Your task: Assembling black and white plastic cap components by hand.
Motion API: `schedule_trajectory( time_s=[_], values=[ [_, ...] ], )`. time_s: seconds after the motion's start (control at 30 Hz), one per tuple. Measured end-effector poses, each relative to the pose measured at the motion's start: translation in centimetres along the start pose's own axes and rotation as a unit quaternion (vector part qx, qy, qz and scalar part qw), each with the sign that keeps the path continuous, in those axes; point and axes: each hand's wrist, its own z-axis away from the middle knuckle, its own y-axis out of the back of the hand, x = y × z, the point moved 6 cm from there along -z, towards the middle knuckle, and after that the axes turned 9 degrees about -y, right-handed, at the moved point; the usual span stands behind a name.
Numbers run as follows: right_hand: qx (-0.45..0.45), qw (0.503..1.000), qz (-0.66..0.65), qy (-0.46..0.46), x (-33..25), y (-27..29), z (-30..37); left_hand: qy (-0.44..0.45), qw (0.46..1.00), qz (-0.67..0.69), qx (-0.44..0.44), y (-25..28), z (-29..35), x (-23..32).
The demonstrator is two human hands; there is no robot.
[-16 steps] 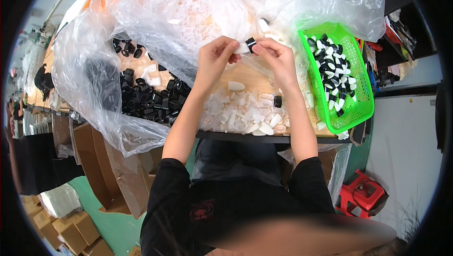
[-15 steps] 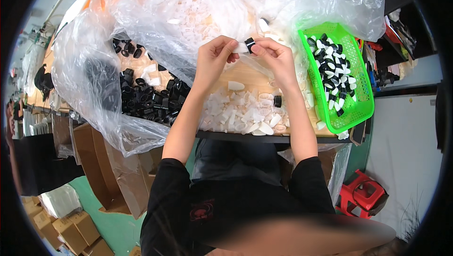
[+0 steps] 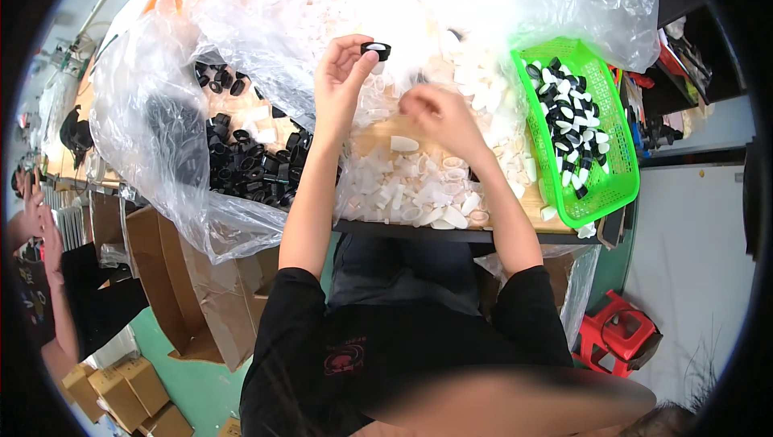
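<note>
While a black ring, white showing within, is pinched by the left hand at the frame's upper centre, the right hand (blurred, its grip unreadable) has been parted from the left, so the ring is now held one-handed.

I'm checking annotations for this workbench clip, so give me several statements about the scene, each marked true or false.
1. The left hand pinches a black ring with white showing in its opening. True.
2. The green plastic basket holds black-and-white pieces. True.
3. The right hand is inside the basket. False: it is over the table, left of the basket.
4. The heap of loose black rings lies right of the basket. False: it lies well to the left.
5. A red plastic stool shows at the lower right. True.
6. The basket stands left of both hands. False: it stands right of both.
</note>
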Motion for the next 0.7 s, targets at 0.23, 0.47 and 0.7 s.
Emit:
schedule_trajectory(
  time_s=[0.23, 0.47, 0.7],
  values=[
    [0.037, 0.95, 0.235, 0.202, 0.3, -6.4, 0.5, 0.002, 1.0, -0.022, -0.002, -0.5, 0.0, -0.3],
    [0.066, 0.878, 0.393, 0.265, 0.1, -8.0, 0.0, 0.016, 0.999, -0.019, -0.027, -0.7, 0.0, -0.6],
    [0.059, 0.924, 0.29, 0.242, 0.5, -5.4, 0.8, 0.063, 0.997, -0.038, -0.033, -0.7, 0.7, -2.0]
  ],
)
